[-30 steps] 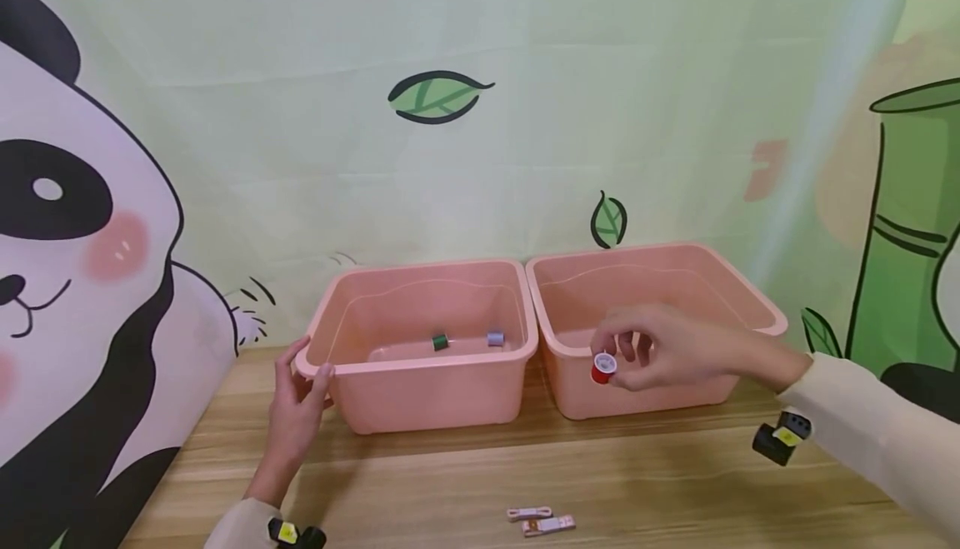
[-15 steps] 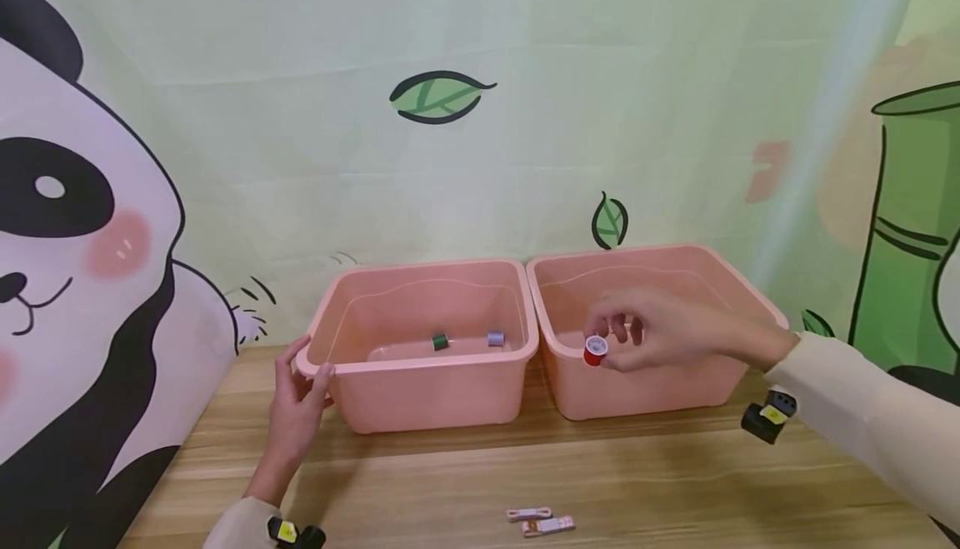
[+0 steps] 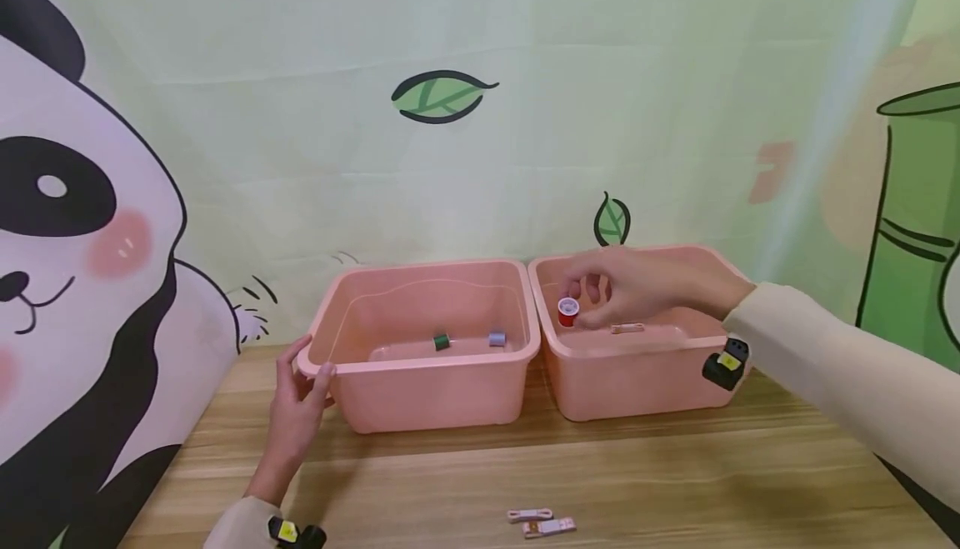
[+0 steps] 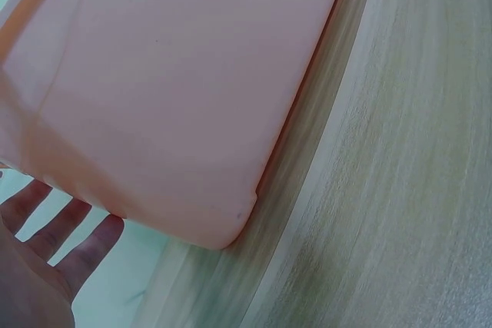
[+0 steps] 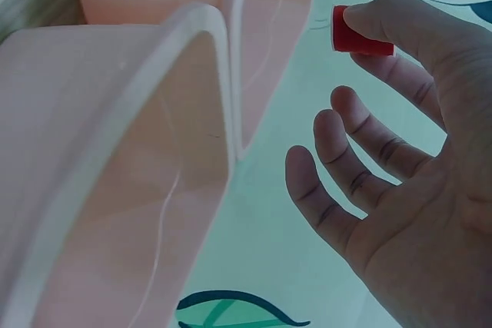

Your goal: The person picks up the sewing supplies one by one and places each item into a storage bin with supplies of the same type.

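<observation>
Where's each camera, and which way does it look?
Head: worn there, looking forward and down at the pink left bin and right bin; left hand and right hand show.
Left wrist: worn there, facing the left bin and tabletop; left hand shows.
Right wrist: worn there, facing both bins; right hand shows, pinching red thread spool.
Head view shares that spool.

- Red spool (image 3: 567, 316): red sides, white end
- Left bin (image 3: 435, 396) and right bin (image 3: 645, 382): plain pink
- Green spool (image 3: 442, 341): dark green
- Blue spool (image 3: 497, 339): pale lilac-blue
- Table (image 3: 675, 482): light brown with streaked wood grain
- Backdrop (image 3: 300, 141): pale green, printed with a black-and-white panda (image 3: 82, 282) with pink cheeks, green leaves (image 3: 438, 97) outlined in black, and green bamboo (image 3: 915, 224)
- 2 sleeves (image 3: 847, 382): plain cream
- 2 wrist cameras (image 3: 726, 363): black with yellow patches
</observation>
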{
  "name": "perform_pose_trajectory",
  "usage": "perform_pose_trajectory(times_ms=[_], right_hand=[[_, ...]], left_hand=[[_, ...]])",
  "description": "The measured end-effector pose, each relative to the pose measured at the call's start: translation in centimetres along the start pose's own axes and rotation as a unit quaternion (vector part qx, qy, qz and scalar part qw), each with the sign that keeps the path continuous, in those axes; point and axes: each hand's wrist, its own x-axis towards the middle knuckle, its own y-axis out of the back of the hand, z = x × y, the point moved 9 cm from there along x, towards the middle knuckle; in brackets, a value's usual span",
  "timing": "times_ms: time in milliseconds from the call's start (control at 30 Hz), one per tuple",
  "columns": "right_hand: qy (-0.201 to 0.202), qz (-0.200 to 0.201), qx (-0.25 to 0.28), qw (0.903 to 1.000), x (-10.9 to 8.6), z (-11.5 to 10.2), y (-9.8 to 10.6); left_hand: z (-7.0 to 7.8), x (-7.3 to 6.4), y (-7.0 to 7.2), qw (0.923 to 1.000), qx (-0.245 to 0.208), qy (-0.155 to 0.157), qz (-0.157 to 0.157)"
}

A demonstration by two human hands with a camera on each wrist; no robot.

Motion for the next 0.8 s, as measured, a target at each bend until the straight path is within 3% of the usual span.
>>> perform_pose_trajectory(times_ms=[267,800], right_hand=[[0.030,0.012,-0.002,0.9995,2.9,-0.3,0.7],[-0.022,-0.007,0.024,0.9995,8.1,0.9,1.4]], left_hand=[[-0.2,-0.1,-0.1,1.0000,-0.003,-0.001,-0.004],[0.0,0.0,0.2,1.0000,-0.004,0.003,0.000]])
